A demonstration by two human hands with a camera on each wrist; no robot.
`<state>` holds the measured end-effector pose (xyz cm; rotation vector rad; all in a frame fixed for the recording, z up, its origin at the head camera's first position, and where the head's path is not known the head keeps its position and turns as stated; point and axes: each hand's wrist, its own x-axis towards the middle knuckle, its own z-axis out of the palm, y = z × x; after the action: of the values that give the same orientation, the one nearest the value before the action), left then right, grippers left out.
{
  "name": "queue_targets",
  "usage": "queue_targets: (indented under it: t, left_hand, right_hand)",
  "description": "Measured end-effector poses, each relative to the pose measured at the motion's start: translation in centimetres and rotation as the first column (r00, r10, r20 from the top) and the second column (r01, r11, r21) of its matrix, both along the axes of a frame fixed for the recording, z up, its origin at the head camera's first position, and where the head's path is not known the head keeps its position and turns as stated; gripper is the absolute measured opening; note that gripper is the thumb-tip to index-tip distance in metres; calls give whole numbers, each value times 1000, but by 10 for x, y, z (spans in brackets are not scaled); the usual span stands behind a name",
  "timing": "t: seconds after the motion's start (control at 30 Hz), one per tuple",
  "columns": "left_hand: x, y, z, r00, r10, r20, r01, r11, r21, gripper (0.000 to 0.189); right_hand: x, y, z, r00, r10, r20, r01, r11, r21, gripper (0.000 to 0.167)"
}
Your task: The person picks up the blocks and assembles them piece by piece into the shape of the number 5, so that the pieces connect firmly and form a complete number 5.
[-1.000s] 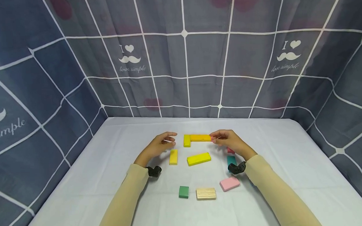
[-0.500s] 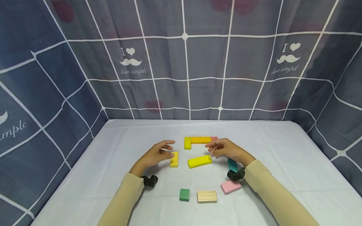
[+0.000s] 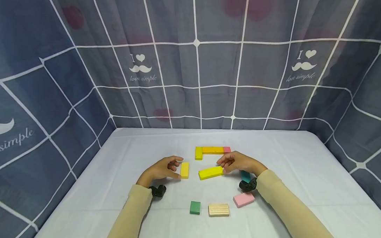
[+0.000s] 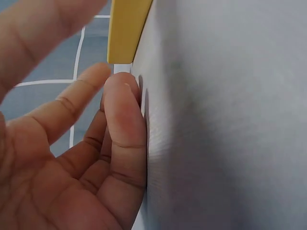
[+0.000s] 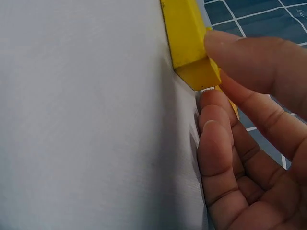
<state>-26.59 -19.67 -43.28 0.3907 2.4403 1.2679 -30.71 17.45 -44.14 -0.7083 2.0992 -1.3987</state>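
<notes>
Lying nearest on the white tablecloth, as I list it from my remote seat: one green block, squarish; one ribbed wooden block, near it; one pink block, slightly askew, farther right.

Next: one teal block, partly hidden by the right wrist and its black camera.

Middle ground, item one: long yellow block, flat, slightly slanted, its right end at the right hand. That hand: fingers bent, small gap, thumb over the block's near corner, forefinger towards the far side; whether the pinch has closed I cannot tell. My handling note: seat thumb and forefinger squarely on the opposite long sides before lifting, and keep the lower fingers from nudging the end.

Item two: small yellow block, flat, long side running away from the person. Left hand beside it: thumb and forefinger well apart, thumb tip at the near left corner, no hold that I can see. I would steady this hand lightly, lest it skew the block.

Farther: one row of three, comprising an end yellow block, an orange block and a red block. I would keep the right knuckles off it.

Last: grey curtain, white grid lines.
</notes>
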Motion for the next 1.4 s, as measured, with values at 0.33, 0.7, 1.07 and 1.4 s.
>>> queue_targets:
  t: [0.33,0.7,1.07,1.4]
  left_hand:
    - [2,6,-11,1000,14,-19,-15,999,-32,57]
    - [-2,5,-9,998,48,-37,-50,997,-51,56]
    - [-3,13,-6,995,61,-76,-70,991,-117,59]
    - [-3,25,1,993,29,-115,-50,981,-189,60]
  right_hand:
    - [6,2,-9,998,-10,-69,17,995,93,28]
    - [-1,0,-3,990,13,-142,5,992,126,27]
    - [-2,3,4,983,11,-181,22,984,180,24]
    - [0,11,9,979,9,-203,36,976,216,25]
